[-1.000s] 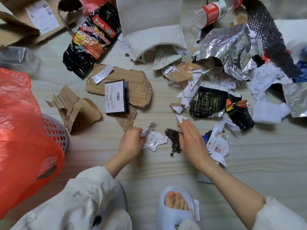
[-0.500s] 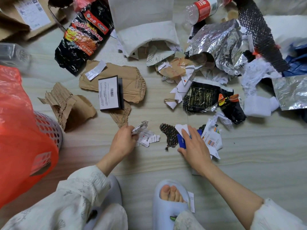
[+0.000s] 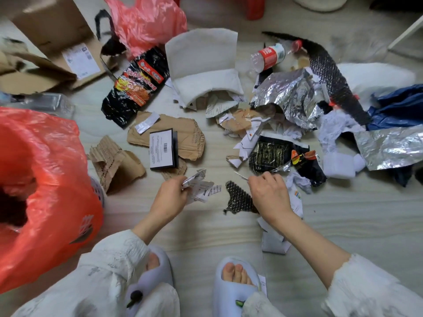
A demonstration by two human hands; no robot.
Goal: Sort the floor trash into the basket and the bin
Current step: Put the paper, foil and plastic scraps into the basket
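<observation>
A person in white sleeves crouches over scattered floor trash, the left hand (image 3: 168,197) curled around a bunch of torn paper scraps (image 3: 201,187) just above the pale floor (image 3: 343,220), the right hand (image 3: 270,195) pinching a thin white paper sliver (image 3: 240,175) between fingertips. A scrap of black mesh (image 3: 237,199) lies between the hands. At left stands a basket (image 3: 98,191) lined with an orange-red plastic bag (image 3: 45,191), beside torn corrugated cardboard (image 3: 114,165).
</observation>
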